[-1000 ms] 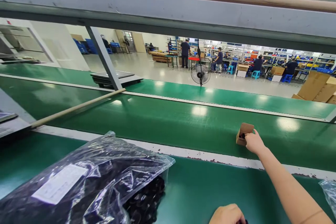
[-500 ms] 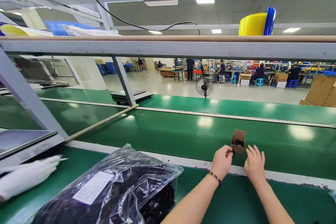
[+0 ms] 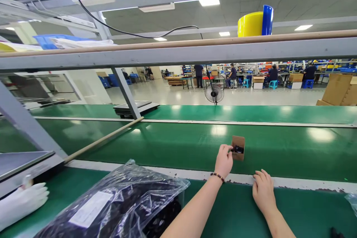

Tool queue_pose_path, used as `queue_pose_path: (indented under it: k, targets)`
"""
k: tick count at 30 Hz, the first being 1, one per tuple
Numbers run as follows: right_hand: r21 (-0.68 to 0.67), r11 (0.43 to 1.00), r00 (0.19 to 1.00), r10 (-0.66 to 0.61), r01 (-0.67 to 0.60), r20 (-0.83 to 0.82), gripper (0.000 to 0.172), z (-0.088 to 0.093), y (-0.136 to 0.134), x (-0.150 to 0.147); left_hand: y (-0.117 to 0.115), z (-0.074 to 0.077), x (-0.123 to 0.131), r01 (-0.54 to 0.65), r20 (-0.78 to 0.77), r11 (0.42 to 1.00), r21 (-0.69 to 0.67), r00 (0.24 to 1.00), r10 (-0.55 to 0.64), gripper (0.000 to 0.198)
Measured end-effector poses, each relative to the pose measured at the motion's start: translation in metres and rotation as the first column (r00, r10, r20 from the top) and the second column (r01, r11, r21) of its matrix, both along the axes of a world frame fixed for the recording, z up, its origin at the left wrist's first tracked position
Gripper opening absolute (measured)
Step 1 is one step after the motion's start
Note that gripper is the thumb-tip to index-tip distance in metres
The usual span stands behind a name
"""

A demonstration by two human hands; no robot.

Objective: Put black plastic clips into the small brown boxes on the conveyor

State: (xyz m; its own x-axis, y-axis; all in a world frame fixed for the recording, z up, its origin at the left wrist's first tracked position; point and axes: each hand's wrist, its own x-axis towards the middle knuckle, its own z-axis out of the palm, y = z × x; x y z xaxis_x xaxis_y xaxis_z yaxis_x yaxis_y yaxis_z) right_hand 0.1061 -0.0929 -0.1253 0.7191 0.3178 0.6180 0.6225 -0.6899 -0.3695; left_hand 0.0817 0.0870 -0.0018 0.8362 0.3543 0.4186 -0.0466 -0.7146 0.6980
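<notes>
Head view: small cardboard box (image 3: 238, 147) is sitting open on the green conveyor belt (image 3: 173, 141), dark part showing in its mouth. Left hand (image 3: 224, 160) is touching the box's left edge, fingers pinched on that part. Right hand (image 3: 263, 191) is resting flat and empty near the belt rim, apart from the box. Risk: light unbraced box is liable to tip or slide under the push.

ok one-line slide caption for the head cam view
Left hand puts a black part into a small cardboard box on the green conveyor belt; right hand rests flat at the belt's edge.
</notes>
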Motion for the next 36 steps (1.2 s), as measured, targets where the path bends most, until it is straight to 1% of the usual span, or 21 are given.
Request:
queue_pose_path:
  k: [2,4,6,9,11,13,14,16,18,20,23,26,28,30,32,36]
  targets:
    - [0.079,0.996,0.996,0.057,-0.052,-0.065,0.028,0.001,0.0,0.0,-0.014,-0.003,-0.031,0.09,0.021,0.996,0.01,0.996,-0.09,0.025]
    - [0.154,0.984,0.985,0.114,-0.093,-0.13,0.027,0.004,0.0,0.0,-0.034,-0.008,-0.064,0.223,0.024,0.974,0.034,0.974,-0.224,0.025]
    - [0.199,0.974,0.974,0.143,-0.106,-0.177,0.026,0.007,-0.001,-0.001,-0.056,-0.015,-0.097,0.351,-0.004,0.933,0.082,0.936,-0.352,0.026]
    - [0.244,0.966,0.961,0.144,-0.085,-0.235,0.026,0.011,-0.002,-0.008,-0.082,-0.032,-0.135,0.478,-0.046,0.851,0.218,0.876,-0.481,0.036]
    - [0.295,0.954,0.95,0.134,-0.047,-0.283,0.026,0.012,-0.003,-0.018,-0.094,-0.051,-0.148,0.526,-0.071,0.764,0.374,0.837,-0.542,0.049]
    - [0.35,0.937,0.934,0.12,0.006,-0.337,0.027,0.012,-0.005,-0.03,-0.102,-0.073,-0.155,0.527,-0.113,0.643,0.556,0.814,-0.57,0.059]
    - [0.376,0.926,0.924,0.118,0.03,-0.364,0.027,0.013,-0.006,-0.035,-0.107,-0.084,-0.156,0.508,-0.135,0.577,0.639,0.813,-0.566,0.061]
    - [0.424,0.903,0.902,0.128,0.066,-0.413,0.028,0.013,-0.01,-0.045,-0.115,-0.103,-0.161,0.454,-0.158,0.462,0.762,0.822,-0.547,0.058]
    - [0.468,0.88,0.88,0.155,0.084,-0.449,0.029,0.014,-0.014,-0.052,-0.125,-0.112,-0.167,0.433,-0.161,0.379,0.818,0.804,-0.572,0.051]
    - [0.507,0.857,0.861,0.185,0.095,-0.474,0.03,0.015,-0.019,-0.055,-0.133,-0.111,-0.174,0.46,-0.154,0.344,0.818,0.753,-0.64,0.042]
    - [0.548,0.829,0.836,0.219,0.112,-0.503,0.032,0.018,-0.021,-0.058,-0.139,-0.097,-0.18,0.553,-0.15,0.341,0.76,0.661,-0.735,0.034]
    - [0.579,0.808,0.82,0.255,0.111,-0.512,0.033,0.022,-0.017,-0.061,-0.138,-0.083,-0.178,0.6,-0.122,0.349,0.72,0.604,-0.787,0.029]
    - [0.601,0.794,0.813,0.288,0.093,-0.506,0.031,0.024,-0.011,-0.065,-0.136,-0.078,-0.174,0.587,-0.08,0.397,0.705,0.623,-0.778,0.025]
    - [0.62,0.782,0.804,0.324,0.069,-0.498,0.028,0.026,-0.005,-0.069,-0.133,-0.076,-0.171,0.55,-0.027,0.472,0.689,0.67,-0.742,0.023]
    - [0.633,0.772,0.794,0.35,0.056,-0.497,0.027,0.028,-0.002,-0.071,-0.128,-0.074,-0.169,0.51,0.014,0.531,0.677,0.712,-0.702,0.024]
    - [0.646,0.761,0.783,0.362,0.065,-0.506,0.027,0.03,0.0,-0.072,-0.116,-0.068,-0.168,0.47,0.025,0.575,0.669,0.76,-0.65,0.03]
